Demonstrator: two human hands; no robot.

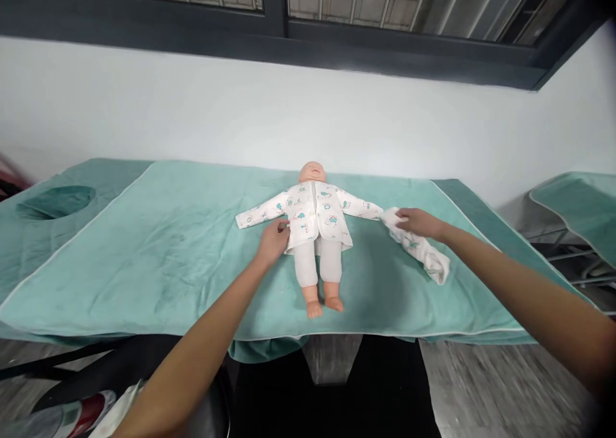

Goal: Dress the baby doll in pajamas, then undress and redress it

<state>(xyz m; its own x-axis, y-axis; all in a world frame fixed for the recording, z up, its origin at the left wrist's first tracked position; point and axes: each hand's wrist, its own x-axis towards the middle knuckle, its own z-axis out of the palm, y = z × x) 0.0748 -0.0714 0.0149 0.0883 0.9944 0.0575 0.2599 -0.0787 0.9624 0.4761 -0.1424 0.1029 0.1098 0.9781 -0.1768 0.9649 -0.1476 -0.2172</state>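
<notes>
A baby doll [315, 233] lies on its back on a teal towel [168, 258], head toward the wall, arms spread. It wears a white printed jacket [315, 213] and pale trousers; its feet are bare. My left hand [273, 240] rests at the jacket's lower left hem, fingers curled on the fabric. My right hand [418, 222] lies on a crumpled white printed cloth [421, 249] just past the doll's outstretched sleeve, fingers closed over its upper end.
The towel covers a padded table [52, 201] with a face hole at the far left. A white wall and dark window frame stand behind. A second teal-covered table [582, 207] is at the right. Dark chair parts and a red-white object [91, 409] sit below left.
</notes>
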